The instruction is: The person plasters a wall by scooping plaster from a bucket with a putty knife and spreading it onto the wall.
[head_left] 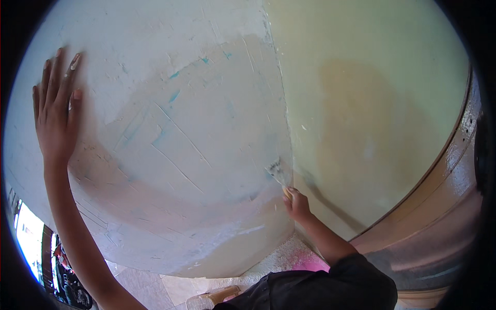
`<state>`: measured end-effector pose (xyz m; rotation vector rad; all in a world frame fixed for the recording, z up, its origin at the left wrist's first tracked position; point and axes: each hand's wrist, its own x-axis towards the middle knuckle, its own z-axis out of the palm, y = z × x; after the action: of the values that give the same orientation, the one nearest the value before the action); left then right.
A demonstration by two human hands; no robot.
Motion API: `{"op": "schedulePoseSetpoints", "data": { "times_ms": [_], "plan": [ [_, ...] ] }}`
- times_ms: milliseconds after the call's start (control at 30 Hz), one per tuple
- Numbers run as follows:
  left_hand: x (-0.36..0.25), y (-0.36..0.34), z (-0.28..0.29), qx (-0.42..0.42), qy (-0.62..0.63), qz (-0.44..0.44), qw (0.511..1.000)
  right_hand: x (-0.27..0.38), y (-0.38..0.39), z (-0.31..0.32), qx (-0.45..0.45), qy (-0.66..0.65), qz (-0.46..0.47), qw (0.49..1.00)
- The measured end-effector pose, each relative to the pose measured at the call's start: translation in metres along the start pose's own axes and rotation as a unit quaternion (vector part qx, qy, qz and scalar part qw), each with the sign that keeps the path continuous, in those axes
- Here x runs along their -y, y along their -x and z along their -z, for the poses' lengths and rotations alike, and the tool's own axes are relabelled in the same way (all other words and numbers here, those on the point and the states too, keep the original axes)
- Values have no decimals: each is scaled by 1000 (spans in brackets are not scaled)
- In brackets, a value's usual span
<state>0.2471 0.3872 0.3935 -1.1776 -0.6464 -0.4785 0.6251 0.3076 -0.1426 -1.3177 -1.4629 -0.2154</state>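
My left hand (57, 119) rests against the upper left of the whitish wall (196, 88), fingers stretched and thumb out, with white smears on some fingertips. My right hand (297, 205) grips the short handle of a putty knife (276, 170), whose flat, pale-smeared blade is against the wall just left of the inside corner. Around it the surface has scraped lines, rough patches and small turquoise streaks. Right of the corner is a pale green wall (372, 119) with a yellowish tint and the shadow of my arm.
A brown wooden panel (413, 232) curves along the right. Below are floor tiles (139, 284), white debris (289, 248), a pink patch (315, 263) and a beige sandal (201, 300). A bright opening (28, 237) with dark clutter (70, 284) beside it is at lower left.
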Motion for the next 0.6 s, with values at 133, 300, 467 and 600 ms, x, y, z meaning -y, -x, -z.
{"op": "schedulePoseSetpoints", "data": {
  "times_ms": [133, 300, 467, 600],
  "plan": [
    [6, 0, -2, -25, 13, -7, 1000, 13, -57, 17, -67, 4, 38, 997],
    [5, -1, -9, -69, 33, -21, 997, 99, -197, 41, -100, -49, 128, 986],
    [13, 5, -8, -49, 22, -15, 998, 63, -93, -9, 108, 99, -1, 989],
    [4, 3, -4, -16, 4, -2, 1000, 19, 2, 8, 47, 20, 24, 998]
  ]
}}
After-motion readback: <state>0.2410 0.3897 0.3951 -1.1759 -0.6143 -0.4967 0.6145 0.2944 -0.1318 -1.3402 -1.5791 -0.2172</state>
